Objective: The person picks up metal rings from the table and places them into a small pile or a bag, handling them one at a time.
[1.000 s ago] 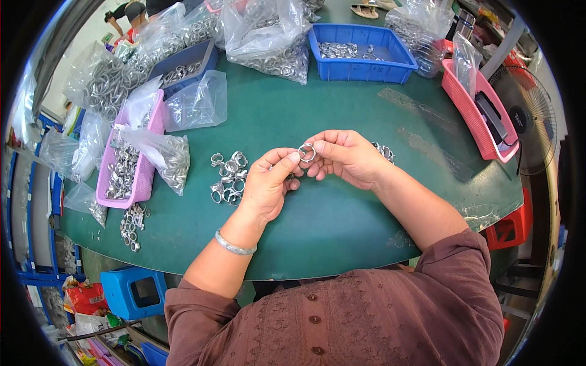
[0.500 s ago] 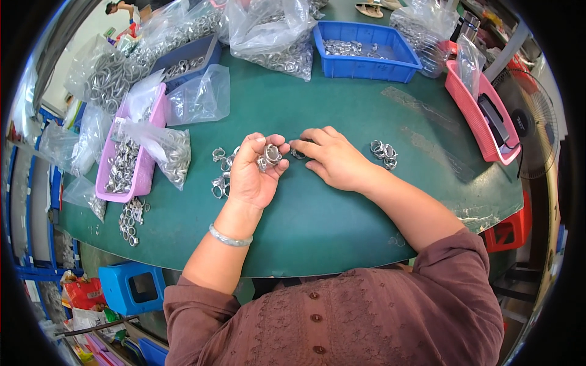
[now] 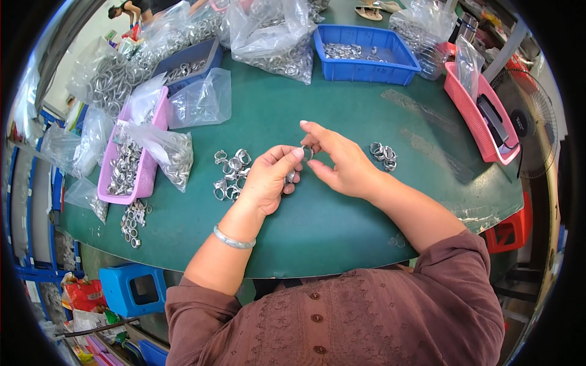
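Thumb and fingers of my left hand [image 3: 268,180] are closed on a silver-coloured ring [image 3: 307,153]. Another piece of ring-like metal shows in its curled lower fingers. Facing it, my right hand [image 3: 345,161] has its index finger stretched out and its thumb apart from the fingers. Its other fingertips are close to the held ring, partly hidden, and may touch it. Beside my left hand lies a loose group of rings [image 3: 232,166] on the green table [image 3: 329,232]. A smaller cluster of rings [image 3: 389,161] lies right of my right hand.
A pink basket [image 3: 150,177] of rings and plastic bags of metal pieces [image 3: 176,160] stand at left. Along the back are a blue tray [image 3: 369,72] and a large bag [image 3: 278,58]. At right are another pink basket [image 3: 482,131] and a fan [image 3: 531,122].
My left hand has turned over and moved right, bringing a ring up between thumb and finger. My right hand has lifted its index finger and shifted slightly right.
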Demonstrator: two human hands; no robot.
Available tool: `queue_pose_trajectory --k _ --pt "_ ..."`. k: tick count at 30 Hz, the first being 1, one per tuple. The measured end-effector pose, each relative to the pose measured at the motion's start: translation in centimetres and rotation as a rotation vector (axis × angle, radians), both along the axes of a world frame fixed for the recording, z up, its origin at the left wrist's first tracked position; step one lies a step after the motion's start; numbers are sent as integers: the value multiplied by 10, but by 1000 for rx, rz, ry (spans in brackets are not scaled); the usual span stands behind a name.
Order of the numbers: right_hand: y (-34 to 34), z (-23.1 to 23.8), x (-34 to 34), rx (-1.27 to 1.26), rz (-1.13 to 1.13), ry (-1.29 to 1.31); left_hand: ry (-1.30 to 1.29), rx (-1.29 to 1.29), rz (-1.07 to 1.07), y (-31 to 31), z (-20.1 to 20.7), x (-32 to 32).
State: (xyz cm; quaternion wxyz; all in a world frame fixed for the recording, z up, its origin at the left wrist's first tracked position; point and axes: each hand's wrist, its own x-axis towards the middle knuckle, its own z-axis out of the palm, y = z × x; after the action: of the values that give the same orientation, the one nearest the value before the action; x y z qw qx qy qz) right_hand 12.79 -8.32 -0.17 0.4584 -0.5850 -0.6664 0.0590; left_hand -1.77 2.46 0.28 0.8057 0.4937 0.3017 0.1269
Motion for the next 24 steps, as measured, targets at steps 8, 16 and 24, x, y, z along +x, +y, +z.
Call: queue_pose_trajectory --k 8,16,24 --pt "-1 2 -4 134 40 101 -91 -127 -90 1 0 -1" --pt "-5 10 -2 173 46 36 -184 -188 -144 0 -3 -2" --pt "-30 44 64 -166 -206 -211 -344 -323 -140 3 -6 -2"
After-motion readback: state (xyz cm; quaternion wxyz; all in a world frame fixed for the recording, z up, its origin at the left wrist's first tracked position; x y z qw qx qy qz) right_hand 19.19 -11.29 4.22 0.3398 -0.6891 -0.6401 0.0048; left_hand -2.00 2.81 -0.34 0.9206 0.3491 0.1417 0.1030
